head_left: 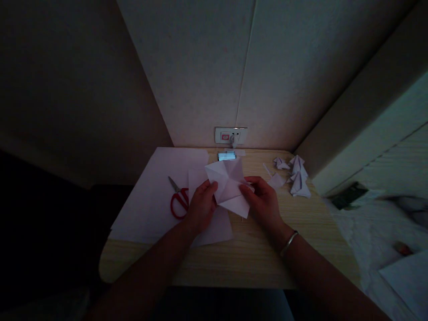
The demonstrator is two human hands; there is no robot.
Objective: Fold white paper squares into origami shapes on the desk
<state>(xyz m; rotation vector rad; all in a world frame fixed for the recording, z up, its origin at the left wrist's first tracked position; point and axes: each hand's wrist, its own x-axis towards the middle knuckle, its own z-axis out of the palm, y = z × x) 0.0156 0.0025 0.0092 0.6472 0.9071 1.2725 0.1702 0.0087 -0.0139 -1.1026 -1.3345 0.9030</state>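
A creased piece of white paper [230,185] is held up over the middle of the table, its folds meeting near the centre. My left hand [203,203] pinches its left edge, thumb on top. At the right edge, my right hand [262,200] grips the same paper between thumb and fingers. Red-handled scissors [179,203] lie just left of my left hand, blades pointing away from me. Beneath them large white paper sheets [150,196] cover the table's left side. Finished-looking folded paper shapes [298,176] rest at the right, beyond my right hand.
The light wooden table [230,269] stands against the wall. A lit phone screen [226,156] lies at its back, below a wall socket [230,135] with a plug in it. Small paper scraps [277,180] lie near the folded shapes. At the right is a white quilted surface [364,236].
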